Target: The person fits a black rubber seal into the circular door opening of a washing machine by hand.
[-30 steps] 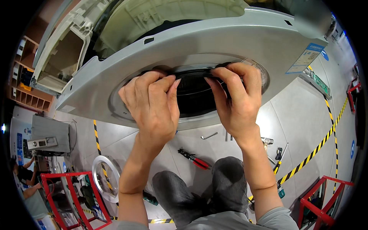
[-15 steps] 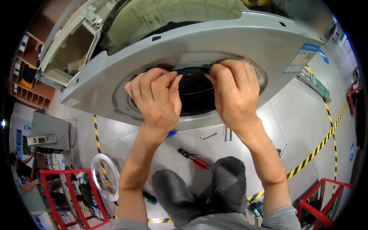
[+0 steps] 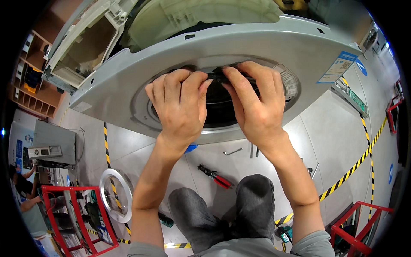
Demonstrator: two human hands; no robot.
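A grey washing machine front panel with a blue-and-white label lies across the upper middle, its round opening facing me. My left hand grips the upper left of the opening's black rubber seal, fingers curled over it and thumb pressed near the top middle. My right hand pinches the same seal just right of the top middle, fingertips hooked over it. The two hands are close together; some fingertips are hidden under the rim. Above the panel are pale plastic machine parts.
On the floor lie pliers, a wrench and a white door ring. Red frame carts stand at lower left and lower right; wooden shelves are at upper left. People are at far left.
Both hands have shifted upward along the seal, the right one inward toward the top middle. The panel has moved slightly up and to the right in view.
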